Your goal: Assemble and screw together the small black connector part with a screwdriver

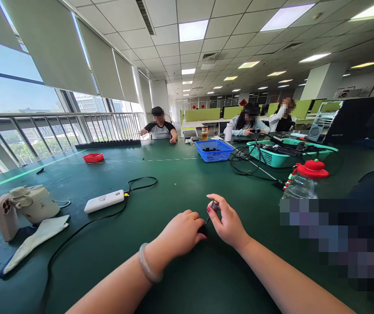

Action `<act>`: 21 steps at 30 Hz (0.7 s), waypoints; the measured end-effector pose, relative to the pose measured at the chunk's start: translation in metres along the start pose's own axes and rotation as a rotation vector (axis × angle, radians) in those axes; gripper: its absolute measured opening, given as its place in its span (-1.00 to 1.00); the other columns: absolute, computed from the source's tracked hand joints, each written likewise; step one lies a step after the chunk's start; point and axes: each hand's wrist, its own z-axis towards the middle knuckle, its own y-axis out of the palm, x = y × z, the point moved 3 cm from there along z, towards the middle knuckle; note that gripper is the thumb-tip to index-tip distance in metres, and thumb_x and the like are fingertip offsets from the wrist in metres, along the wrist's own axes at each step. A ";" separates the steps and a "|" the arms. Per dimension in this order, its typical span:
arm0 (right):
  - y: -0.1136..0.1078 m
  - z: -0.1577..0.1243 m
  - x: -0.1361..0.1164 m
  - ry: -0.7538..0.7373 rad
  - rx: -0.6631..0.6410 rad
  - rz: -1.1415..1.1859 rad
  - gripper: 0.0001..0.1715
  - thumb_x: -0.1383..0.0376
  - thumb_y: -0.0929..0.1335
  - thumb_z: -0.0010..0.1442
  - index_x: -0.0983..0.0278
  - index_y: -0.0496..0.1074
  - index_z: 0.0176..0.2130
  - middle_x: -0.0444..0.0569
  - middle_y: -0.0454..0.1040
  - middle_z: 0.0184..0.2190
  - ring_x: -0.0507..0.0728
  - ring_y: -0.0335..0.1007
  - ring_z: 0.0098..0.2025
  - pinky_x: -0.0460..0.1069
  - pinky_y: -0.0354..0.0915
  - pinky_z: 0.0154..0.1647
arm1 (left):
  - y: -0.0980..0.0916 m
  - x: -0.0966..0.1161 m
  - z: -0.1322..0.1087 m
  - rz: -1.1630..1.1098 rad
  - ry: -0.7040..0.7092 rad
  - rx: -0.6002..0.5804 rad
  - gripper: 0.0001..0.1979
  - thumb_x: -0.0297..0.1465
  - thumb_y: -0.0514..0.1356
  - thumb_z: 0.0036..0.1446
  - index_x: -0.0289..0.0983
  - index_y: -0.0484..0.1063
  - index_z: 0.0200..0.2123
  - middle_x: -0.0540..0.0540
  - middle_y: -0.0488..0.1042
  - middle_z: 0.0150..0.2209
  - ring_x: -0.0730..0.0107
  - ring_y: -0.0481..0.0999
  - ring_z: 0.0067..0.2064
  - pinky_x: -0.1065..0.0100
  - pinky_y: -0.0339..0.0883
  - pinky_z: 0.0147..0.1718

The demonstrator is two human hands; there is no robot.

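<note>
Dark slim tool between right fingers

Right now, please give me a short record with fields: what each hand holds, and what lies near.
left hand: fingers curled on small black part, on green table
right hand: pinches small screwdriver, tip down at the part
left wrist: pale bangle
near left: white power bank with black cable
near right: clear bottle, red cap
farther: blue basket

Three seated people, one blue basket, one green basket, one red tray, one small tool
</note>
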 end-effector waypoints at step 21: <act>0.003 0.002 -0.001 0.067 -0.101 0.059 -0.54 0.30 0.24 0.25 0.15 0.15 0.14 -0.11 0.50 -0.34 0.11 0.52 -0.34 0.02 0.45 -0.24 | 0.031 -0.015 0.004 -0.076 -0.041 0.082 -0.76 -0.23 0.19 0.25 -0.22 0.48 -0.11 -0.11 0.53 -0.18 0.17 0.49 -0.13 0.17 0.37 -0.11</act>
